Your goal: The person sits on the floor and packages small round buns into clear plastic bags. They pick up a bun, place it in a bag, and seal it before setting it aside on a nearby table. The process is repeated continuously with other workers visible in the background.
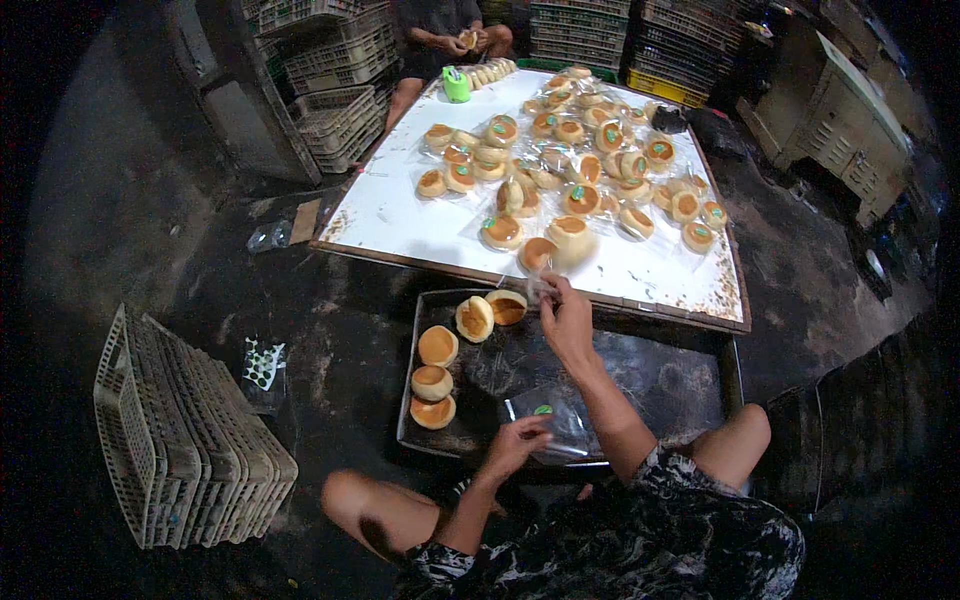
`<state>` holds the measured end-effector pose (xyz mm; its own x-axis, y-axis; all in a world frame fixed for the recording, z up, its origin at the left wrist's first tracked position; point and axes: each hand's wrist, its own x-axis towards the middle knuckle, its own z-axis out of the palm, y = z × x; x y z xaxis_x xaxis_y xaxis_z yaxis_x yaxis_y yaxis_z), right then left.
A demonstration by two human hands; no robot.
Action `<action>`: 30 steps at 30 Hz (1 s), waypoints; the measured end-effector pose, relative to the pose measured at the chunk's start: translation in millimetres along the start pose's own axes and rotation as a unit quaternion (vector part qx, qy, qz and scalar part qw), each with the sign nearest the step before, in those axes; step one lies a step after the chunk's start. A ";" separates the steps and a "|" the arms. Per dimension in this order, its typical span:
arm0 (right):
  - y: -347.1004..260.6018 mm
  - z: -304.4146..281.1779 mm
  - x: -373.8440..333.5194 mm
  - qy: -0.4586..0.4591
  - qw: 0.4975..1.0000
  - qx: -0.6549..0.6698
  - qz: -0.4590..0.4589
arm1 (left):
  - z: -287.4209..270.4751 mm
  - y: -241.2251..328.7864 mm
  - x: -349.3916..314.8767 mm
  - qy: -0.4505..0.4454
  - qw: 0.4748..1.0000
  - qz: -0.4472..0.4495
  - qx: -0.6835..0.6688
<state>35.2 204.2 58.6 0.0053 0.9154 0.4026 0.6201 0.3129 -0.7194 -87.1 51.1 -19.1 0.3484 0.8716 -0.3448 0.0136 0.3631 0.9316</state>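
My left hand point(517, 441) is low over the dark metal tray point(660, 375), fingers closed at the edge of a clear plastic bag point(570, 425) with a green mark. My right hand point(563, 312) reaches over the tray's far side to the front edge of the white table point(400, 225). Its fingertips are smeared, with clear plastic by them; their grip is unclear. Just beyond lie a browned round bun point(538, 254) and another bun point(572, 242) blurred by motion. Several unwrapped buns, among them a bun point(438, 346), line the tray's left and far-left sides.
Many bagged buns point(581, 200) cover the table's middle and right. A green container point(456, 85) stands at its far left, near another person's hands point(468, 40) holding a bun. Stacked crates point(190, 440) stand at my left, beside a printed plastic packet point(263, 365); more crates point(340, 125) stand behind.
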 end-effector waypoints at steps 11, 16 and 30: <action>128.5 82.9 -214.3 -0.204 0.884 -0.299 0.295 | -19.1 8.9 -12.5 0.222 0.968 0.119 0.013; 156.2 78.7 -215.7 -0.288 0.870 -0.307 0.256 | -31.7 17.1 -7.6 0.266 0.954 0.090 -0.104; -26.9 212.0 -7.8 -0.399 0.908 0.113 0.058 | -120.1 66.1 -70.2 0.497 0.846 0.133 -0.143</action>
<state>-147.8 242.3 -45.1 -0.5659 0.8092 -0.1576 0.4739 0.1629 -0.8654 -223.2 53.5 52.9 -0.6580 0.7298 -0.1855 -0.2179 0.0513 0.9746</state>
